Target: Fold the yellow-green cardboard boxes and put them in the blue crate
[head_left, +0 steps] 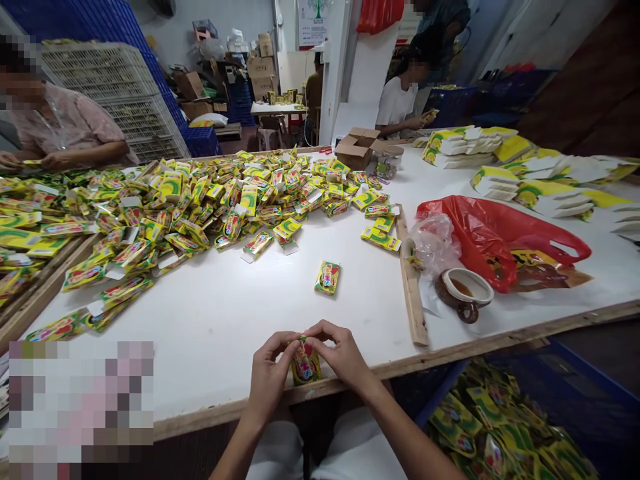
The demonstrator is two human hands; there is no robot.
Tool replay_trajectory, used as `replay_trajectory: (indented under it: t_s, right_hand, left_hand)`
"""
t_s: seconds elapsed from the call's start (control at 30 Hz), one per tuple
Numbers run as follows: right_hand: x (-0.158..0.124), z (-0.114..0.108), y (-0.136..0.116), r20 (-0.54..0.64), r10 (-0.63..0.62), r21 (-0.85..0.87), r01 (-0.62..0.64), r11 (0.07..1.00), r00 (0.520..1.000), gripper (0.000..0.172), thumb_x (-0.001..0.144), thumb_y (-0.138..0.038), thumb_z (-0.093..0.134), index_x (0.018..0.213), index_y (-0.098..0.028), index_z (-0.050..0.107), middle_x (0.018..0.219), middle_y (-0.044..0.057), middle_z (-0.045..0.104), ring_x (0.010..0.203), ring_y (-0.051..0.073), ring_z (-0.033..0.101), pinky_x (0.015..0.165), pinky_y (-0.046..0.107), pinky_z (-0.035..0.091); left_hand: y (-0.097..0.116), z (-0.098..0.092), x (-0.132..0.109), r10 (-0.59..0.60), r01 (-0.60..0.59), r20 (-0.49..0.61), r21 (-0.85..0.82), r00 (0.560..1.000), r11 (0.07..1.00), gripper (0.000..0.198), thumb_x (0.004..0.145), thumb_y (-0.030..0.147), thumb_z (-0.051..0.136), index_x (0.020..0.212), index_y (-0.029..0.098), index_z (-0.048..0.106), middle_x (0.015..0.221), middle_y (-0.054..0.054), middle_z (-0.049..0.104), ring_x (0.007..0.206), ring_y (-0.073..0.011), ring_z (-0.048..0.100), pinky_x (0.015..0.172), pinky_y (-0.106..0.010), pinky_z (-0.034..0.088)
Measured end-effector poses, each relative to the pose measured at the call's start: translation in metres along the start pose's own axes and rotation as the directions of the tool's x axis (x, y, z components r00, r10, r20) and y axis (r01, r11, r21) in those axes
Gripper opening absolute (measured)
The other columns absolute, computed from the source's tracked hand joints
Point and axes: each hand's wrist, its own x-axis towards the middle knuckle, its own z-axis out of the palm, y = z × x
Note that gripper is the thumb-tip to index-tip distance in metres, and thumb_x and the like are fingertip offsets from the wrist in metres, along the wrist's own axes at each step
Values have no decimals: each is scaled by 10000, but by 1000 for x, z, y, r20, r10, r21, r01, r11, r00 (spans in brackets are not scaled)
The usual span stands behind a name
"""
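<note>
Both hands meet at a small yellow-green printed carton (305, 365) at the front edge of the white table. My left hand (273, 363) pinches the carton's top end between thumb and fingers. On the other side, my right hand (343, 353) pinches the same end, its thumb and forefinger close to the left ones. The fingers partly hide the top flap, so I cannot tell whether it is tucked in. Just beyond my hands, a second carton (327, 277) of the same print lies flat on the table.
A large heap of cartons (240, 193) spreads across the back and left. Right of a wooden strip (413, 287) stand a brown mug (464, 293) and a red plastic bag (500, 233). Below right is a blue crate (445, 387) of cartons. Another person (70, 127) sits at the left.
</note>
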Motion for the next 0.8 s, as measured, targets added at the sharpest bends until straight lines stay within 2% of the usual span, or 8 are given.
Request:
replay_trajectory:
  t_s: [0.1, 0.2, 0.3, 0.4, 0.5, 0.6, 0.67, 0.8]
  right_hand:
    - [-5, -12, -12, -27, -16, -39, 15, 999, 1000, 127, 832, -249, 577, 837, -181, 685, 805, 31, 701, 770, 176, 638, 721, 279, 495]
    - [-25, -61, -33, -102, 34, -211, -55, 976, 994, 155, 849, -277, 535, 789, -199, 655, 785, 36, 690, 767, 191, 631, 712, 291, 485]
    - [-52, -125, -52, -68, 171, -468, -183, 865, 983, 153, 834, -312, 548, 737, -243, 643, 745, 58, 681, 715, 217, 621, 654, 311, 475]
    - [-65, -152, -56, -106, 193, -575, -218, 788, 975, 103, 797, -304, 580, 755, -261, 663, 817, 77, 689, 784, 251, 622, 698, 341, 475]
    - [-54, -126, -47, -22, 190, -492, -177, 853, 981, 115, 808, -299, 563, 802, -236, 660, 849, 49, 684, 833, 234, 618, 749, 328, 474]
    - [-34, -87, -28, 0, 150, -323, -142, 936, 989, 136, 821, -302, 550, 837, -202, 642, 820, 34, 674, 782, 199, 618, 723, 298, 479]
    - [-20, -69, -10, -140, 140, -210, -168, 963, 980, 159, 817, -327, 552, 853, -189, 623, 829, 42, 666, 765, 192, 618, 723, 304, 483]
    - [-2, -51, 27, -441, 206, 64, -198, 978, 874, 250, 738, -357, 629, 918, -193, 570, 951, 78, 644, 814, 207, 625, 721, 332, 507]
  left_hand:
    - [3, -1, -1, 6, -6, 32, 5, 999, 1000, 201, 820, 337, 589, 920, 181, 666, 947, -68, 696, 908, -212, 636, 817, -316, 498]
    - [5, -5, 2, 5, -5, 9, 19, 1000, 1000, 338, 852, 366, 537, 1153, 212, 547, 1058, -76, 657, 914, -199, 631, 821, -336, 497]
    - [4, -2, 19, 10, -5, -22, 210, 1000, 978, 356, 854, 407, 514, 1160, 226, 523, 1095, -81, 626, 888, -198, 623, 786, -344, 491]
    - [2, 24, 55, 45, -41, 2, 437, 999, 899, 444, 816, 461, 539, 1159, 180, 526, 1126, -126, 598, 931, -239, 603, 803, -376, 471]
    - [2, 63, 100, 141, -100, -27, 575, 990, 812, 706, 746, 467, 615, 1292, 77, 397, 1201, -220, 535, 1094, -326, 516, 913, -451, 394]
    - [3, 87, 125, 176, -125, -30, 588, 984, 799, 693, 718, 352, 650, 1291, 71, 381, 1184, -222, 537, 1148, -355, 461, 945, -480, 340]
    - [0, 89, 124, 163, -132, -7, 553, 987, 823, 600, 734, 267, 616, 1264, 98, 389, 1071, -168, 592, 1064, -308, 526, 895, -430, 385]
    - [-13, 74, 91, 98, -110, 50, 463, 994, 879, 477, 770, 170, 525, 1223, 144, 377, 838, -46, 613, 791, -191, 602, 734, -309, 448]
